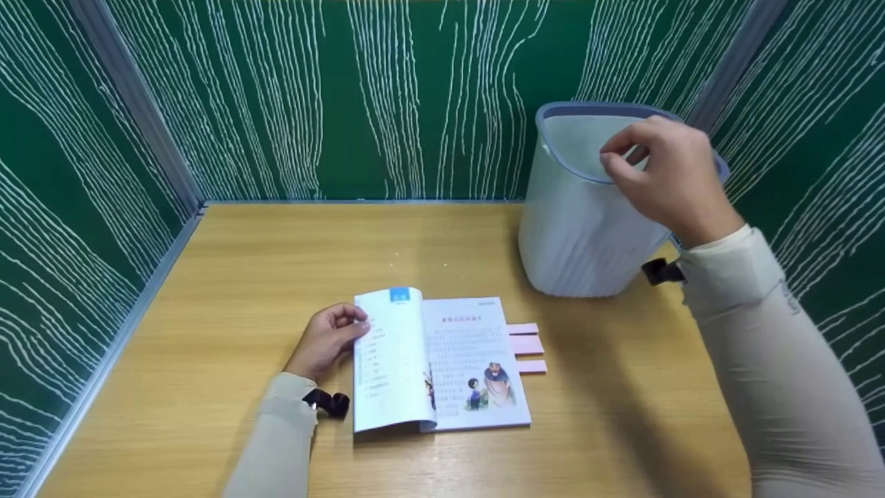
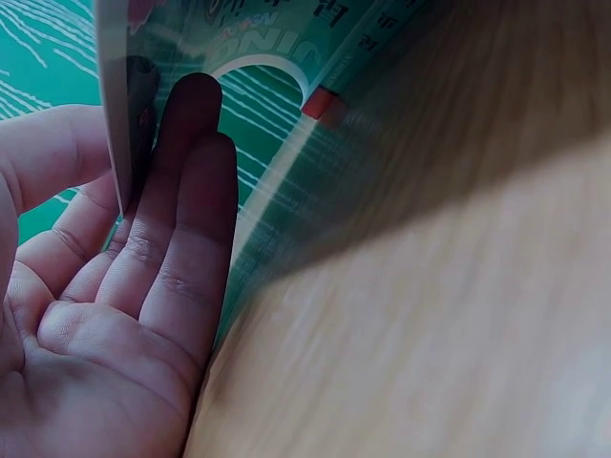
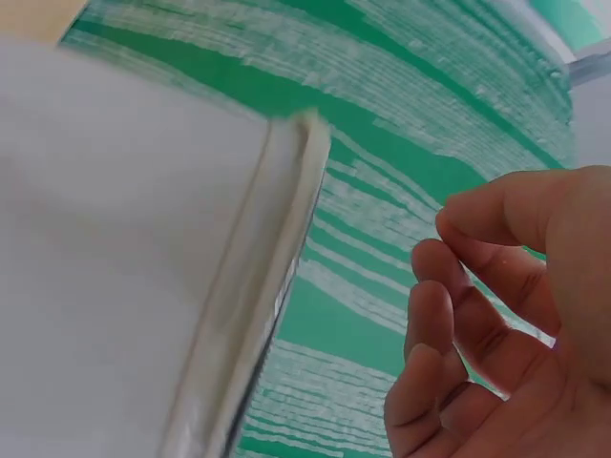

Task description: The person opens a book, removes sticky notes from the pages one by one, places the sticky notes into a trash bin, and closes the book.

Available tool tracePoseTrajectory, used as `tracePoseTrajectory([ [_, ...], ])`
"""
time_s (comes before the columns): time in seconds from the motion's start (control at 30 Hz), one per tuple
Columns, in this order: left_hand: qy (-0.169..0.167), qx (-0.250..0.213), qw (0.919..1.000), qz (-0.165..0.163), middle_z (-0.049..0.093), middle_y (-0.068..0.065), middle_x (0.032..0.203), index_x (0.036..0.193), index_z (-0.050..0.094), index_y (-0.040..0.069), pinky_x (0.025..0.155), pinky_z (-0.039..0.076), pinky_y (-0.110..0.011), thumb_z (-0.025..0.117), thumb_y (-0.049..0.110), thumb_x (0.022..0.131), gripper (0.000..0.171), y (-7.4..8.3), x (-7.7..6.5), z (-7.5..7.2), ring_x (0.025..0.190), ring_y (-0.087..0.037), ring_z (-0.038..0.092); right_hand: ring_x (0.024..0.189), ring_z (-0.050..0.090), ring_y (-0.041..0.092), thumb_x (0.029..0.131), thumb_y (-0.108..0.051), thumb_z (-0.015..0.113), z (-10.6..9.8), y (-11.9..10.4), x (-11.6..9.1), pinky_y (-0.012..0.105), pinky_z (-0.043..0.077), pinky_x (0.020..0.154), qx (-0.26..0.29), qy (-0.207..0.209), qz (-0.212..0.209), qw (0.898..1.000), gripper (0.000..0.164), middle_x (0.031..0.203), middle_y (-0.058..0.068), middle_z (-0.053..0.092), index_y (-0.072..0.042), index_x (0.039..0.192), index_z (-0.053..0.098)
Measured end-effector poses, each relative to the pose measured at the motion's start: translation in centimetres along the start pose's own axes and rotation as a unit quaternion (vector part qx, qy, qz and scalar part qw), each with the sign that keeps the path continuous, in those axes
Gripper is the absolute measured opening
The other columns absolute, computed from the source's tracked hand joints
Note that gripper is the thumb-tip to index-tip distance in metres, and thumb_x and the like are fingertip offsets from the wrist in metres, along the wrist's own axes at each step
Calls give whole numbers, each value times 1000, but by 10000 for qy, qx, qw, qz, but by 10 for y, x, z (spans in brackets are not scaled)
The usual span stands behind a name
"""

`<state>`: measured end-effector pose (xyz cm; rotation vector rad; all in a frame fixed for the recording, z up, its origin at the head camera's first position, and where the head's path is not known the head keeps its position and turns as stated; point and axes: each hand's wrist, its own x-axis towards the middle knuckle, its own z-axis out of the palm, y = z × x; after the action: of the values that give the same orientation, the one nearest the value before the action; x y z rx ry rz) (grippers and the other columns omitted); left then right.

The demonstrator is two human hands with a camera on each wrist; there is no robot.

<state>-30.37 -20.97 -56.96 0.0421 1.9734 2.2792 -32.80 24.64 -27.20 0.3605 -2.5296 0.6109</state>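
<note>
An open book with printed text and a coloured drawing lies on the table. Its left leaves are raised, and my left hand pinches their outer edge. In the left wrist view the thumb is on one side of the lifted page edge, with fingers behind it against the green cover. Over the rim of a pale waste bin is my right hand. Its fingers are curled, with thumb and forefinger tips together. The right wrist view shows nothing between them, beside the bin's wall.
Pink paper tabs stick out from the book's right edge. The bin stands at the back right of the wooden table. Green panels with white lines enclose the back and sides. Small white specks lie behind the book.
</note>
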Motion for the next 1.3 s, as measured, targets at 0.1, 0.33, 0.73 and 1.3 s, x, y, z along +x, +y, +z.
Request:
tracePoseTrajectory([
  [0.1,7,7,10000,-19,68,-7,95,107,64,-1,75,59,-28,72,-2,92,18,1,0,-1,87,-19,67,99,60,21,101,-35,64,9,-6,-9,28,46,77,205,43,-259,9994,23,104,-1,70,-17,103,78],
  [0.33,-2,12,9999,-116,69,-10,99,108,64,0,79,60,-30,71,-2,93,17,3,2,1,91,-22,69,88,57,10,100,-26,68,35,-9,-37,22,48,72,802,-12,-547,9953,11,97,-7,66,-18,99,76],
  [0.73,-55,-49,9999,-100,68,-11,100,109,63,0,80,61,-32,70,-3,92,18,1,2,0,92,-23,69,83,61,11,95,-13,73,96,5,-90,25,52,68,1316,-836,-540,9863,5,95,-5,68,-17,96,75],
  [1.3,-10,-294,9993,-230,67,-11,101,110,62,-2,80,61,-34,69,-3,93,19,2,0,2,92,-24,68,77,62,19,94,-11,75,146,21,-125,25,50,66,1896,-1080,74,9759,5,89,-3,71,-14,95,78],
])
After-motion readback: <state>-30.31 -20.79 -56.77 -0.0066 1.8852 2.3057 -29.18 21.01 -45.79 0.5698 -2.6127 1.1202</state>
